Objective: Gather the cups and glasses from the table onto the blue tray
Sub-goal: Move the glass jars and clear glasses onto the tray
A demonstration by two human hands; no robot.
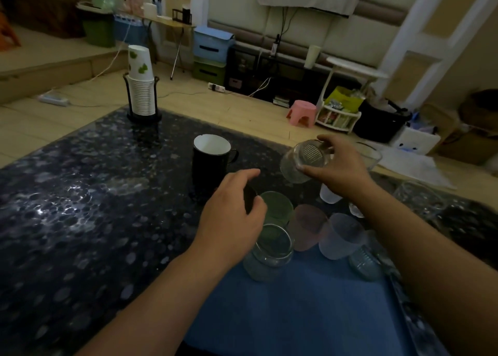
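A blue tray [296, 307] lies on the dark speckled table [80, 207] in front of me. On its far part stand a green cup [279, 206], a clear glass [272, 252], a pink cup [310, 227], a frosted cup [342, 238] and another clear glass [363, 262]. My left hand [231, 213] is curled around a small dark cup [249, 198] beside the green one. Above the tray's far edge, my right hand [341, 164] holds a tilted clear glass [304, 161]. A black mug [213, 161] with a white inside stands on the table behind.
A stack of paper cups [141, 86] in a black wire holder stands at the table's far corner. A white cup [330, 195] sits under my right wrist. A glass bowl [373, 155] and another glass [417, 198] are at the right. Floor clutter lies beyond.
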